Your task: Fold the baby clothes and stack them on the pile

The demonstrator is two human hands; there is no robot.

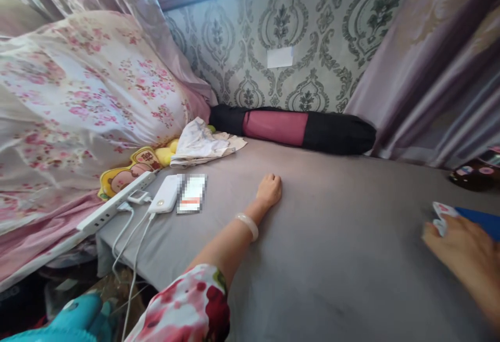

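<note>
My left hand (269, 190) rests on the grey-covered surface (328, 258), fingers curled into a loose fist. Nothing shows in it, and a pale bangle (248, 226) circles that wrist. At the right edge, my right hand (464, 245) is blurred, its thumb and fingers closed around the near end of a blue and white packet (480, 222). The fingers hide part of this packet, and its kind is unclear. Left of my left hand lie a phone (192, 194) with a blurred-out screen and a white power bank (167, 194) with a cable plugged in.
A white power strip (117, 201) with a charger (139, 197) runs along the left edge, cables hanging down. Behind are a folded cloth (203, 144), a yellow plush cushion (128, 173) and a long black and pink bag (277, 127). A dark brown object (474, 173) sits far right.
</note>
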